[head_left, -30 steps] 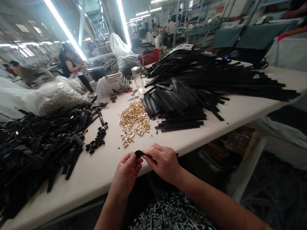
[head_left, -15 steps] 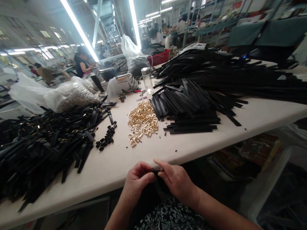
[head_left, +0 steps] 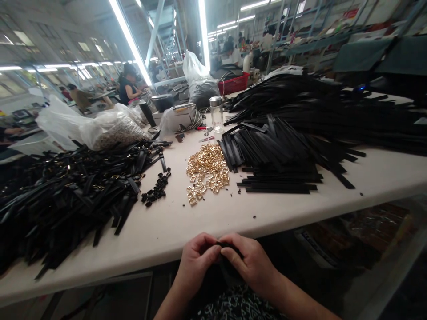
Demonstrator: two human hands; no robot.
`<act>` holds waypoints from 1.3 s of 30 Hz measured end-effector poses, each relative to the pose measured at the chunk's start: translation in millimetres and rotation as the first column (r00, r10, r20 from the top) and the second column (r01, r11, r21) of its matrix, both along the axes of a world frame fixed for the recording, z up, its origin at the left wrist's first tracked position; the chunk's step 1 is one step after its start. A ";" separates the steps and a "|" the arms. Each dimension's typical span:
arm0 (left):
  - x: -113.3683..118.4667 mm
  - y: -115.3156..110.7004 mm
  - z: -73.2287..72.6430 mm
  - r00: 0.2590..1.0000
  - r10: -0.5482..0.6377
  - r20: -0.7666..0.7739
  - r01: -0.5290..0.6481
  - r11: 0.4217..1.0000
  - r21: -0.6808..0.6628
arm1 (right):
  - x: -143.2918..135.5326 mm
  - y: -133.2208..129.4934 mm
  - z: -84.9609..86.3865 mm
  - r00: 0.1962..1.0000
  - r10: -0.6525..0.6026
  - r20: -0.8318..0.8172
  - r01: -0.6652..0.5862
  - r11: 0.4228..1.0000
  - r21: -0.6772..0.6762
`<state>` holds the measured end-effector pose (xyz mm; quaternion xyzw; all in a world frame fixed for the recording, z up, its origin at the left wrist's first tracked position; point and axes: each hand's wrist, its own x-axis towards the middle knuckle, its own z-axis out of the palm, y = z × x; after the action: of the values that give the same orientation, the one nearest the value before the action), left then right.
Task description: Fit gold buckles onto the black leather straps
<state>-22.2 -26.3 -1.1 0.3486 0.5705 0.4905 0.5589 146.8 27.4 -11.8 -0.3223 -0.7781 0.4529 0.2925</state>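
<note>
Just off the front edge of the table, my left hand (head_left: 199, 258) and my right hand (head_left: 247, 258) meet, thumbs and fingers pinched on a small black strip (head_left: 225, 244), mostly hidden by the fingers. Beyond them on the table lies a heap of gold buckles (head_left: 208, 166). Small black loops (head_left: 156, 189) are clustered left of the buckles. A big tangle of black straps with gold fittings (head_left: 76, 191) covers the left side. Flat black strips (head_left: 273, 146) are piled to the right of the buckles.
A glass bottle (head_left: 216, 116) stands behind the buckles, near red-handled tools (head_left: 206, 139). Plastic bags (head_left: 113, 126), a red basket (head_left: 235, 83) and long black strips (head_left: 320, 104) lie farther back. A person (head_left: 128, 86) sits in the background.
The view has shifted, so the table's things appear farther right. My hands have drawn closer together, and the black strip shows less between their fingertips.
</note>
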 end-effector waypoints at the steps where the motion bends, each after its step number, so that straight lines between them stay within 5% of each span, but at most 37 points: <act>1: -1.4 -0.3 1.2 0.999 -0.003 -0.053 0.003 1.000 0.008 | -0.2 1.2 1.4 1.000 0.022 0.010 -0.021 0.999 -0.041; 10: -20.2 8.0 3.4 0.979 -0.061 -0.195 0.065 0.998 0.015 | 4.0 6.6 5.8 0.995 0.038 0.089 -0.029 0.995 -0.098; 13: -41.2 26.0 1.8 0.924 0.025 -0.381 0.014 0.995 0.098 | 5.0 9.0 7.0 0.998 0.009 0.067 -0.002 0.995 -0.101; 17: -73.9 61.0 0.3 0.664 0.214 -0.716 -0.029 0.965 0.262 | 4.2 8.8 7.1 0.998 -0.017 0.055 0.023 0.993 -0.113; 21: -85.5 85.7 0.0 0.394 0.116 -0.912 0.084 0.983 0.161 | 4.6 5.9 5.2 0.999 0.005 0.052 0.002 0.992 -0.127; 26: -82.8 92.2 1.3 0.193 0.039 -0.980 0.213 0.974 0.081 | 8.0 6.6 3.8 1.000 -0.014 0.027 0.018 0.992 -0.128; 34: -97.3 99.8 -0.8 0.339 0.139 -0.931 0.159 0.966 0.202 | 11.5 7.4 -0.1 0.999 -0.026 -0.020 0.022 0.981 -0.195; 39: -79.6 84.8 14.6 0.764 0.187 -0.618 -0.024 0.965 0.262 | 15.3 13.1 -1.4 0.993 -0.098 -0.065 0.079 0.966 -0.247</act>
<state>-101.8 58.4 13.5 0.5257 0.6816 0.4391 0.2575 162.1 40.5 -13.2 -0.3724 -0.6895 0.5439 0.3002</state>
